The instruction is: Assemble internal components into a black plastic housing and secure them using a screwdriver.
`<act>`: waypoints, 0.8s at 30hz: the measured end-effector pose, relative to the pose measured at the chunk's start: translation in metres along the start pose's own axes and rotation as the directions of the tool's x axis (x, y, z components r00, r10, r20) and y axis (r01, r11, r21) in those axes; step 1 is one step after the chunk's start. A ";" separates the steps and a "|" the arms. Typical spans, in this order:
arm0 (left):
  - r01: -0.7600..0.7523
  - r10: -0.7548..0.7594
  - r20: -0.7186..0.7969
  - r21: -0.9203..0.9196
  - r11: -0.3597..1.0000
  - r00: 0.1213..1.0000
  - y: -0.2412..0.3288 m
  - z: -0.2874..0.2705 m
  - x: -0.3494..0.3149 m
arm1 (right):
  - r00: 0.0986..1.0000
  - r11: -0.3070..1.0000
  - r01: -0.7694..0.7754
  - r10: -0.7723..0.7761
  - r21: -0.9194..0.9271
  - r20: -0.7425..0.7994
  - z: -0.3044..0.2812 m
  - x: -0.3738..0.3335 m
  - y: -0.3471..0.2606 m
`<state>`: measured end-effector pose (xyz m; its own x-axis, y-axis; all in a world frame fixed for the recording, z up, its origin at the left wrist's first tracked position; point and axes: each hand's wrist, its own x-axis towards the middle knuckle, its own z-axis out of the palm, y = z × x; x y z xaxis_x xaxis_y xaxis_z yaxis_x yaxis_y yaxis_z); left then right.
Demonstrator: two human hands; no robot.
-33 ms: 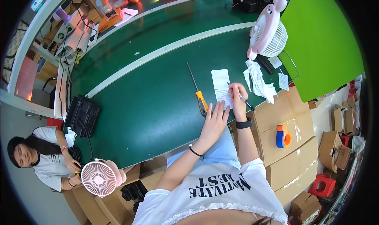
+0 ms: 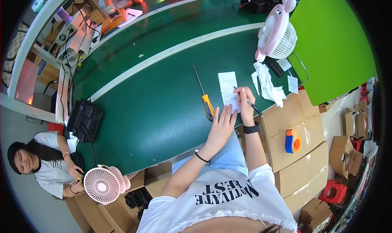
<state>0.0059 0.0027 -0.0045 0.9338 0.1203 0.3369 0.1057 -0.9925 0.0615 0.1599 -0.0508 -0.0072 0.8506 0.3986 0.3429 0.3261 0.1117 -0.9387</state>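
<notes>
A small white booklet or folded sheet [image 2: 227, 82] lies open on the green table close to its front edge, its lower half bearing lines of print. My left hand [image 2: 221, 124] rests flat on the sheet's lower edge with the fingers stretched out. In my right hand [image 2: 245, 104] is a pen [image 2: 257, 109], gripped over the right side of the sheet; its other end sticks out past the hand. Left of the sheet lies a screwdriver [image 2: 208, 107] with a yellow and black handle, its shaft pointing away from me. Neither hand touches it.
A pink and white fan [image 2: 277, 35] stands at the far right, near crumpled white wrapping [image 2: 267, 84] and a green panel [image 2: 335, 41]. Cartons with a tape dispenser [image 2: 292, 141] adjoin the table. A co-worker [image 2: 49, 163] handles another pink fan [image 2: 103, 185] beside a black case [image 2: 85, 120].
My right hand, with the pen, has shifted very slightly to the left. My left hand and the sheet stay in place.
</notes>
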 end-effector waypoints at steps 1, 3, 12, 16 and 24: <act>-0.002 0.002 0.003 0.009 1.000 1.000 0.000 0.001 -0.002 | 1.000 1.000 -0.013 0.013 0.004 0.014 0.001 -0.003 -0.003; -0.002 0.002 0.000 0.016 1.000 1.000 0.001 0.002 -0.003 | 0.999 0.995 -0.042 0.040 0.087 0.034 0.006 -0.007 -0.004; -0.005 0.005 0.004 -0.033 0.999 1.000 0.001 -0.003 -0.003 | 0.987 0.985 -0.158 0.155 -0.067 -0.050 0.010 -0.004 0.000; -0.006 0.006 0.003 0.016 1.000 1.000 0.000 0.000 -0.002 | 0.995 0.972 -0.102 0.096 -0.212 -0.039 0.013 -0.002 0.000; -0.007 0.008 -0.016 0.049 0.999 1.000 0.001 0.002 -0.002 | 1.000 0.936 0.009 -0.013 -0.352 -0.008 0.016 -0.001 -0.002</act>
<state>0.0049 0.0011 -0.0069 0.9290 0.1127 0.3525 0.1157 -0.9932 0.0127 0.1513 -0.0367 -0.0062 0.8496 0.3900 0.3551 0.4583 -0.2125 -0.8630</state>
